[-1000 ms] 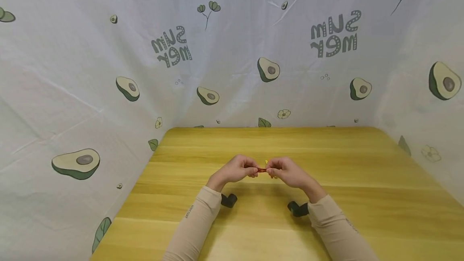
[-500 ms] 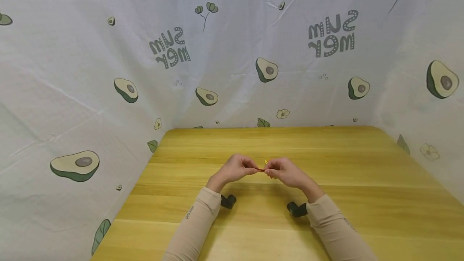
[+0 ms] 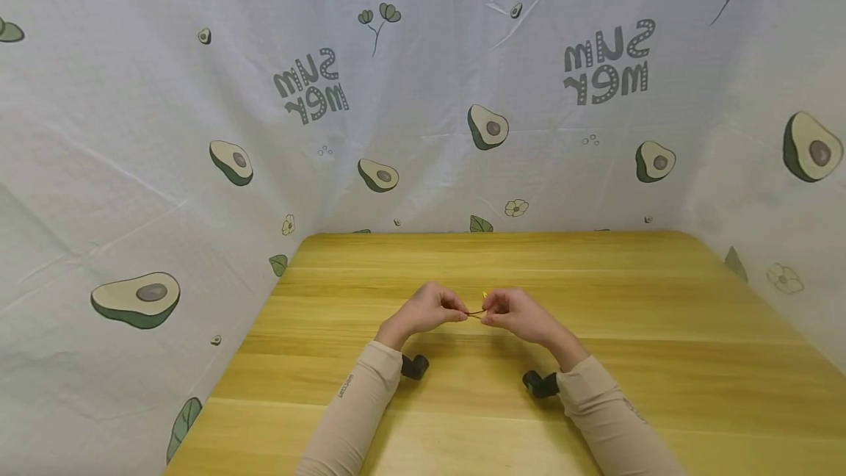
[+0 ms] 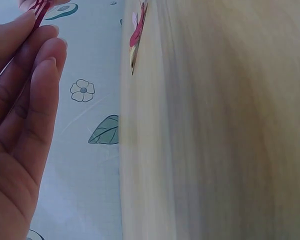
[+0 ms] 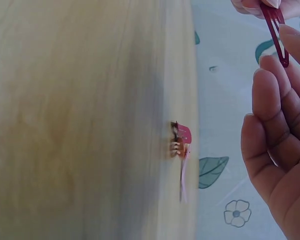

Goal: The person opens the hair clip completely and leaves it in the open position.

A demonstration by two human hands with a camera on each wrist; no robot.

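Slim red clip (image 5: 272,34), now more splayed, between hands (image 3: 427,308) (image 3: 519,313)

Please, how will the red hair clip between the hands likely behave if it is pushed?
The red hair clip is probably light, being slim with open gaps. It seems stiff, since its thin bars look straight. Long and narrow, it may slide rather than roll.

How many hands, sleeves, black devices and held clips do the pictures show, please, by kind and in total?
Hands (left hand, right hand): 2
Sleeves: 2
Black devices: 2
Held clip: 1
Total: 7
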